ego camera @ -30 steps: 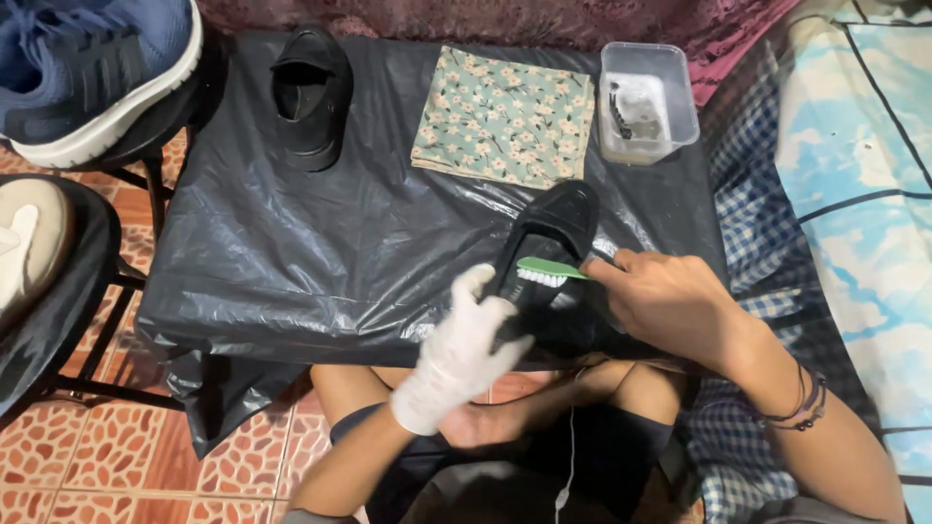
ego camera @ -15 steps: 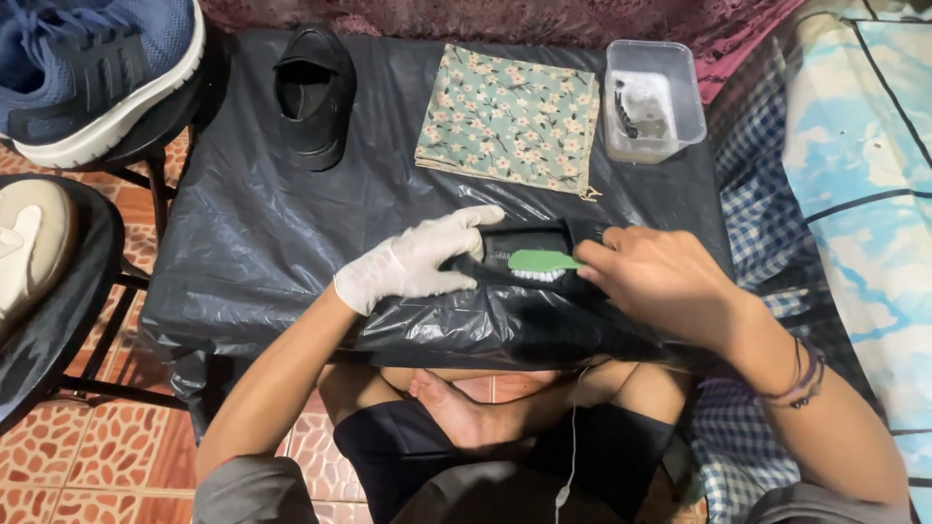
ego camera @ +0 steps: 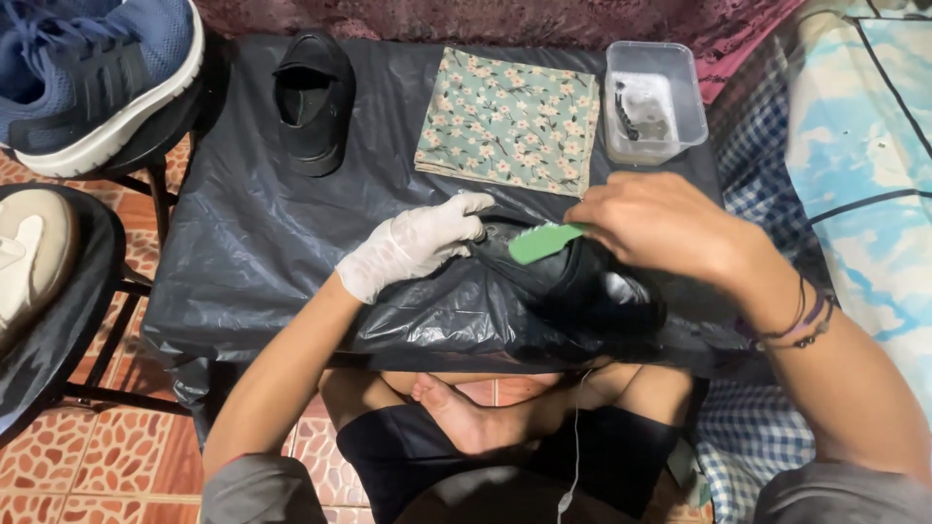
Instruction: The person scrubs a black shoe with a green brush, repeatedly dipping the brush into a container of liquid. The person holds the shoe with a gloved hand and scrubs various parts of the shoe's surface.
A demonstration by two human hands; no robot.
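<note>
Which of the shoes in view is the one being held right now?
The black shoe at the table's near edge, between the gloved left hand and the right hand holding a green brush. The other black shoe stands untouched at the far left.

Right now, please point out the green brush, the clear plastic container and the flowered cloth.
green brush (ego camera: 542, 242), head view, on its green handle.
clear plastic container (ego camera: 691, 97), head view, on its right wall.
flowered cloth (ego camera: 505, 121), head view, on the middle of the fabric.

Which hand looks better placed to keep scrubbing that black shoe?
Probably the right hand: it already holds the green brush against the black shoe, while the gloved left hand steadies its end.
</note>
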